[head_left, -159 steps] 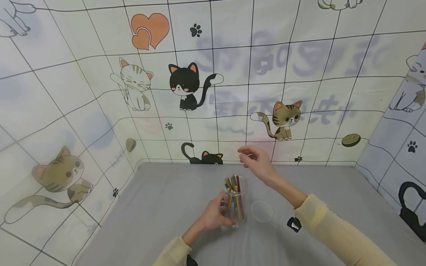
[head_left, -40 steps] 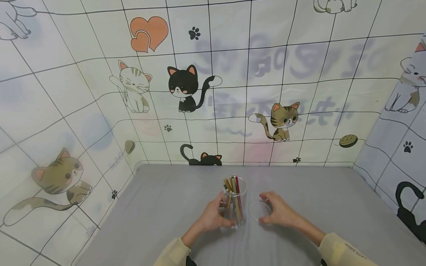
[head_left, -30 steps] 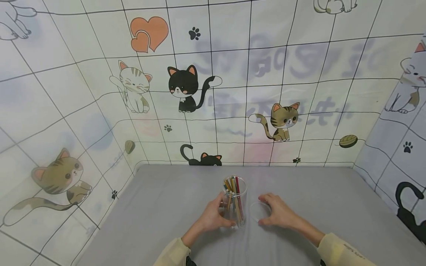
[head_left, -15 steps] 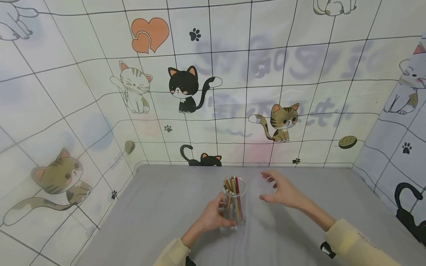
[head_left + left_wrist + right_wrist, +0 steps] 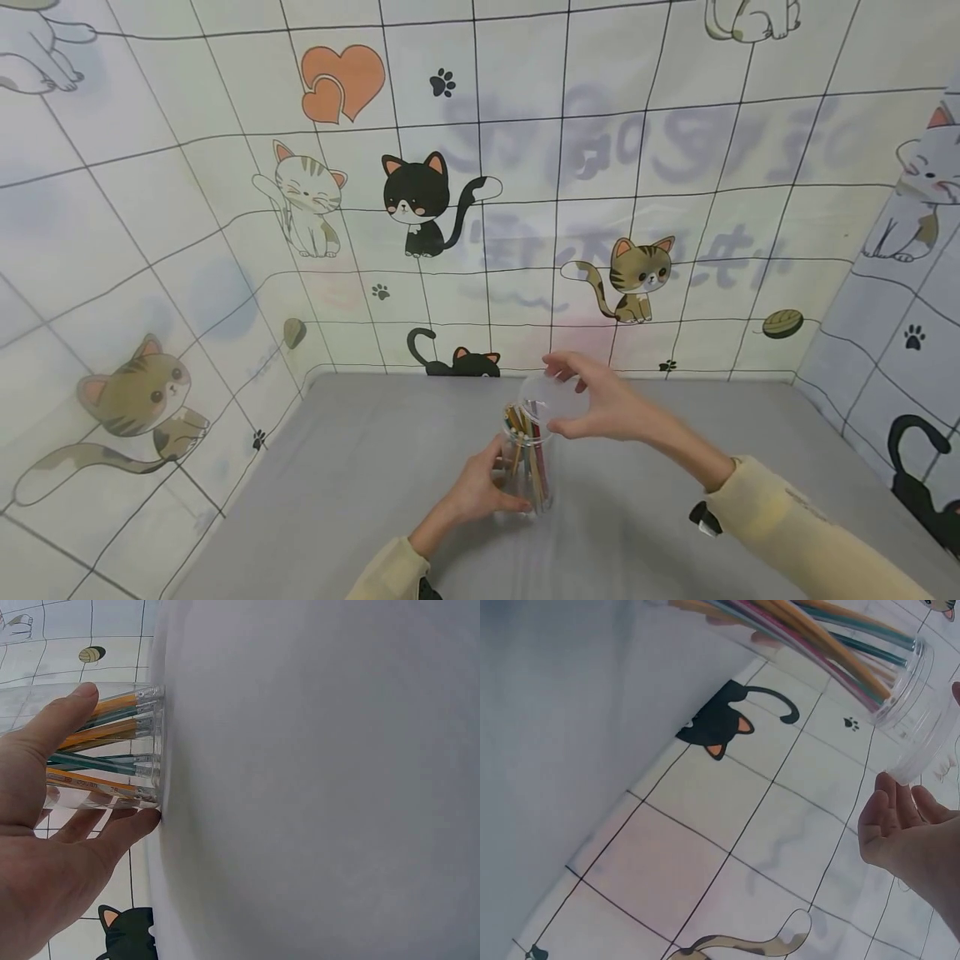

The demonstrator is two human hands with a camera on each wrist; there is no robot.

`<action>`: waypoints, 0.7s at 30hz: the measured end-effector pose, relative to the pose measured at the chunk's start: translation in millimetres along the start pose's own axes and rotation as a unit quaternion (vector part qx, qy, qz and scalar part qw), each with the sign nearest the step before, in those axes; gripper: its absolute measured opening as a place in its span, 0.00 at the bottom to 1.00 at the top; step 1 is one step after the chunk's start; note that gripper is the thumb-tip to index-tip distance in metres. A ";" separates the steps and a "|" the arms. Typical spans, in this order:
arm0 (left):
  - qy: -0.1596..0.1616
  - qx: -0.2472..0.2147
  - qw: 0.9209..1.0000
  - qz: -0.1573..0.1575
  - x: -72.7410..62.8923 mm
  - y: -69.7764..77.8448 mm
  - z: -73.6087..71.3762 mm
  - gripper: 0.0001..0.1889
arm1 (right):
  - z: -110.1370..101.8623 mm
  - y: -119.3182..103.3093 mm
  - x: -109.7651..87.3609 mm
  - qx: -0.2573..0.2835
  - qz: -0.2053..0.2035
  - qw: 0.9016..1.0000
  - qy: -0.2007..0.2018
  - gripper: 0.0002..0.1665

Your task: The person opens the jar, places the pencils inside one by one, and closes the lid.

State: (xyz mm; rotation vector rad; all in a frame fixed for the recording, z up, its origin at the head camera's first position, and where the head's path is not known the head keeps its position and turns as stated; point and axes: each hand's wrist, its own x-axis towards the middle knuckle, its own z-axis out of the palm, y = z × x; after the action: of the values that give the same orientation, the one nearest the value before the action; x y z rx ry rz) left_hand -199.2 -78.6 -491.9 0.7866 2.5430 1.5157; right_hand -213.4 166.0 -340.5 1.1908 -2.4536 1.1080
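Observation:
A clear jar [image 5: 525, 500] full of several pencils [image 5: 534, 467] stands upright on the grey table. My left hand [image 5: 480, 483] grips it low down, thumb on the near side and fingers round the back. In the left wrist view the pencils [image 5: 105, 731] show through the wall beside the thumb. My right hand [image 5: 611, 402] pinches a round clear lid [image 5: 562, 402] by its edge. The lid is tilted, close over the jar's mouth and overlapping the pencil tops in the head view. In the right wrist view the lid [image 5: 930, 754] hangs just off the jar's rim [image 5: 904, 690].
A grey cloth covers the table [image 5: 360, 467]. Behind it and along both sides hangs a white grid-patterned curtain [image 5: 517, 242] printed with cats, hearts and paw marks. The table meets the back curtain a little beyond the jar.
My right hand has gone from above the jar down to the lid on the table, picked it up and carried it left over the jar's mouth. The left hand keeps its grip.

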 end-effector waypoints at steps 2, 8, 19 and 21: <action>-0.001 -0.002 1.000 0.000 0.1 -0.3 -0.2 0.47 | 3.1 -3.1 3.6 -0.002 -0.004 1.000 -0.009 0.47; -0.001 -0.007 1.000 0.001 0.3 -0.8 -0.4 0.45 | 9.3 -8.3 9.4 -0.004 -0.008 0.999 -0.033 0.47; -0.005 -0.005 1.000 0.006 0.3 -2.6 -0.1 0.46 | 19.7 -4.9 8.4 -0.001 -0.020 0.998 -0.054 0.46; -0.004 -0.003 1.000 0.007 0.3 -3.2 -0.2 0.46 | 20.8 -2.6 8.3 -0.006 -0.022 0.998 -0.054 0.45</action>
State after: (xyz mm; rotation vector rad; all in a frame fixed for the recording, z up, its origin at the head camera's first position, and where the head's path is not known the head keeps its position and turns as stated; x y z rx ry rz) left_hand -200.8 -79.8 -494.5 0.8102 2.5301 1.5203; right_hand -214.0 145.4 -349.7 1.3286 -2.4951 1.0425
